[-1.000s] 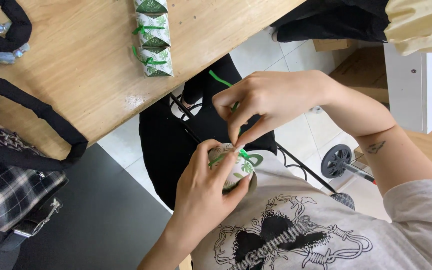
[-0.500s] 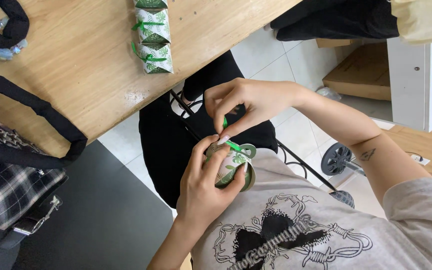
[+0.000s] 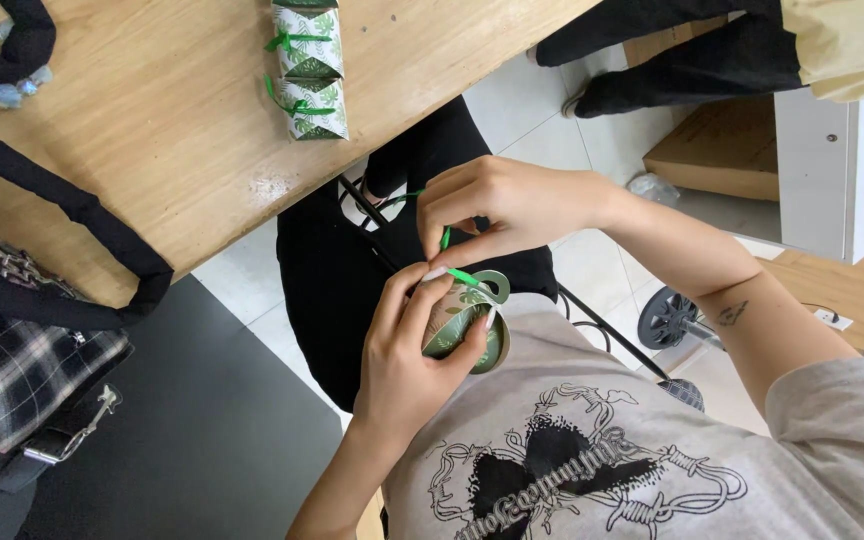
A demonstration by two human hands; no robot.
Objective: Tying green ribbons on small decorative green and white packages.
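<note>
My left hand (image 3: 407,355) grips a small white paper box (image 3: 470,322) printed with green leaves, held against my lap below the table edge. My right hand (image 3: 497,205) pinches a thin green ribbon (image 3: 452,262) just above the box, where the ribbon runs through the box's top flap. The ribbon's loose end arcs up past my fingers. Both hands touch at the box's top. On the wooden table (image 3: 182,130) lie finished leaf-print boxes (image 3: 304,68) tied with green ribbon, in a row near its edge.
A black bag with long straps (image 3: 62,215) and a plaid cloth (image 3: 12,370) lie at the left of the table. A chair wheel (image 3: 669,318) stands on the tiled floor at the right. Another person's dark legs (image 3: 672,45) and a cardboard box (image 3: 717,150) are at the upper right.
My right hand has dropped closer to the box and pulled the ribbon through its top flap. My left hand has turned the box slightly, showing its green inside.
</note>
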